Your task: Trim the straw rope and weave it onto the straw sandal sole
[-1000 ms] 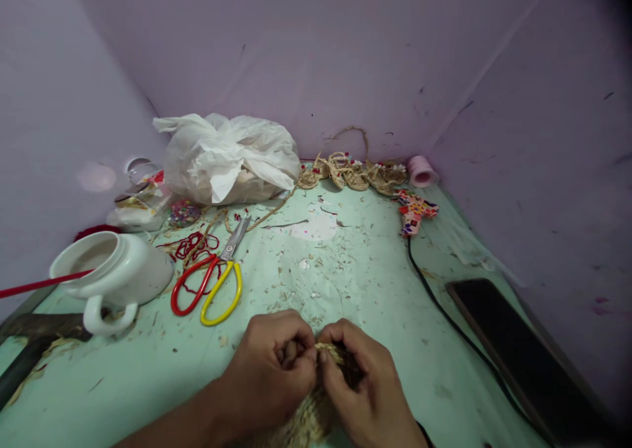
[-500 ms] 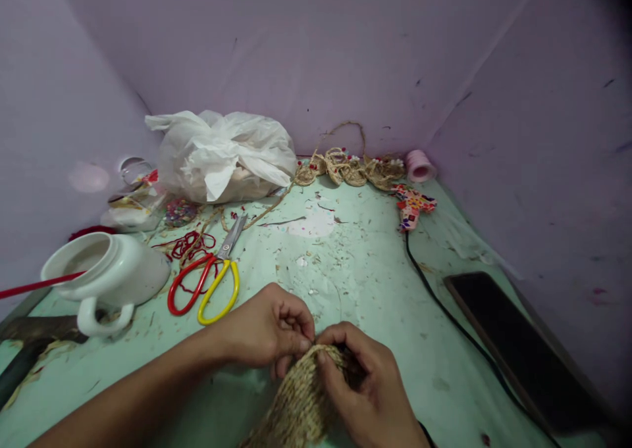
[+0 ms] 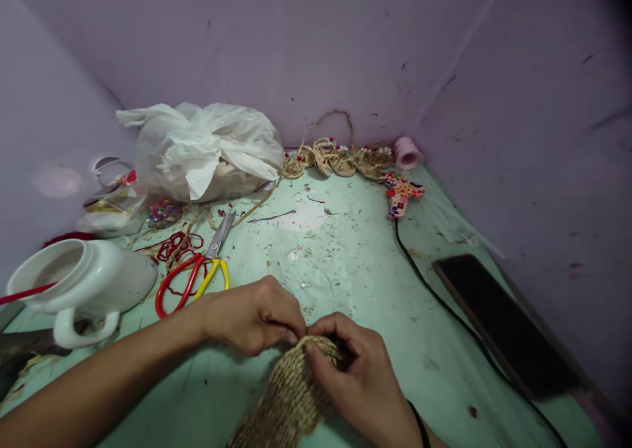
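Shifted since a second ago: the left hand [image 3: 264,313], then bunched over the woven straw piece [image 3: 291,389], is now drawn out to its left, baring more of the weave, with the forearm crossing part of the scissors.

Inventory, as seen from where I stand:

- Wall [image 3: 257,53], pale purple, smudged, behind everything.
- Table [image 3: 365,257], light green, strewn with straw scraps.
- Plastic bag [image 3: 217,152], white, knotted, at the back left.
- Phone [image 3: 503,323], dark screen upward, lying at the right.
- Pot [image 3: 111,273], white, handled, tipped on its side at the left, a red stick at its mouth.
- Woven straw piece, at the near edge, middle, slanting down from the fingers. Right hand [image 3: 358,366], black band at the wrist, pinches its upper rim between thumb and fingers. Left fingers are held narrow, touching the same rim; whether they grip it or a strand I cannot tell.
- Scissors [image 3: 189,280], one red handle, one yellow, blades pointing away.
- Straw sandals [image 3: 323,157], small, beaded, in a row by the wall.
- Patterned tool [image 3: 402,193], black cord [image 3: 429,283] trailing past the phone.
- Spool [image 3: 407,153], pink, beside the last sandal.
- Yarn [image 3: 175,245], red, tangled beside the scissors.
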Motion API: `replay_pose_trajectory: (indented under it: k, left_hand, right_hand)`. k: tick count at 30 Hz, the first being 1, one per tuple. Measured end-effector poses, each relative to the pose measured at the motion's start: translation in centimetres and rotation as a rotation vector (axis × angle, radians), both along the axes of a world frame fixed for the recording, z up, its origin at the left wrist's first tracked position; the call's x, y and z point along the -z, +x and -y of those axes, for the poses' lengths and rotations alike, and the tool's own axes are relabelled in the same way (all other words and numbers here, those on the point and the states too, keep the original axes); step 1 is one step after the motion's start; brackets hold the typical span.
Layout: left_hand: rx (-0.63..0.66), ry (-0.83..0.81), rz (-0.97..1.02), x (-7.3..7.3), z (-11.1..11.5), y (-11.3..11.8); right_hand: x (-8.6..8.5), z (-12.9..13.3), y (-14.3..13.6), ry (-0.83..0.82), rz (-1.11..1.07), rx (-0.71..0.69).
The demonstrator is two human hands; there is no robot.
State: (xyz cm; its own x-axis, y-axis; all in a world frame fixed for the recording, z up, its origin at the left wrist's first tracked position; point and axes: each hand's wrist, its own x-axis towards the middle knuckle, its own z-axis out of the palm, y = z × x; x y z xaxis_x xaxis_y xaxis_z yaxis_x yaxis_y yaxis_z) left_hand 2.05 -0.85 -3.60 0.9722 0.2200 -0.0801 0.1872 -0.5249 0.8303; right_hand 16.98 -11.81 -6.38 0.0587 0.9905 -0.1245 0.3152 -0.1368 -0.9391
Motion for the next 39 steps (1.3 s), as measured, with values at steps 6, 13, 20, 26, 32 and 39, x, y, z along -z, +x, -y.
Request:
replay_pose_trajectory:
  k: [6,13,20,26,32,39]
  left_hand:
    - [-0.017,-0.097,-0.010,1.1,-0.5,0.2]
    - [-0.021,0.115,0.105,1.7,0.3,0.0]
    - [-0.303,-0.156,0.033,2.6,1.6,0.2]
    - [-0.522,-0.571,-0.109,2.7,2.5,0.7]
    - [-0.458,-0.824,-0.092,2.9,2.5,0.6]
    - [-0.408,-1.075,-0.077,3.6,2.1,0.4]
  right_hand:
    - [0.1,0.0,-0.2,0.030,0.056,0.011]
    - [0.6,0.1,-0.1,0.046,0.063,-0.006]
    - [0.1,0.1,0.5,0.087,0.031,-0.095]
    - [0.1,0.3,0.6,0.083,-0.014,-0.119]
    - [0.0,0.2,0.4,0.063,-0.054,-0.105]
    - [-0.4,0.1,0.4,-0.004,-0.131,-0.068]
